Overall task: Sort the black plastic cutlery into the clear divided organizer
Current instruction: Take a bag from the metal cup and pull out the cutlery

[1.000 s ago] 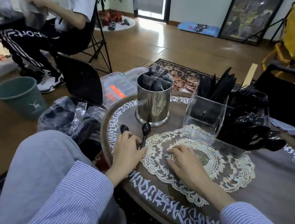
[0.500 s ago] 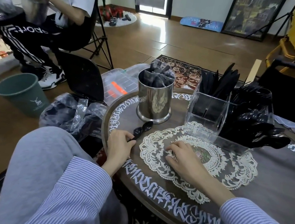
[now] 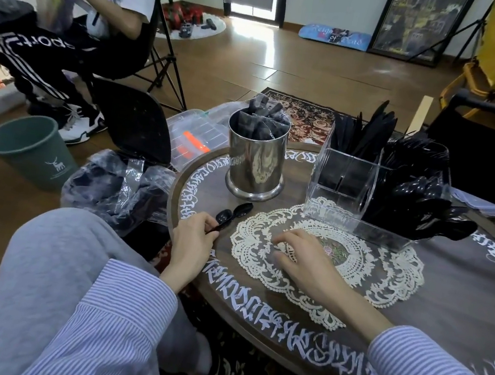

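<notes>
Two black spoons [image 3: 234, 215] sit in my left hand [image 3: 192, 236], bowls pointing far and a little right, just off the near-left edge of the lace doily [image 3: 354, 270]. My left grip is clenched round their handles, fingers curled, thumb pinching. This looks like the pick-up step: spoons gathered, not yet delivered.

My right hand [image 3: 303, 255] is released, fingers relaxed and spread, fingertips resting on the doily, holding nothing.

Further out, at far right, stands the clear organizer [image 3: 344, 192]. Its left section holds only a few dark pieces standing tall; I can't tell whether they are knives or forks. The right sections are packed with black cutlery, and spoon bowls spill over the right end. So my guess is that the next move calls for lifting these two up and across to that spoon section, tilting them handle-down to slot in among a crowded bunch without knocking others out.

Just beyond my left hand is a shiny metal cup [image 3: 255, 163] stuffed with wrapped packets, probably more cutlery waiting. All of it rests on the round worktop [image 3: 441, 317].
</notes>
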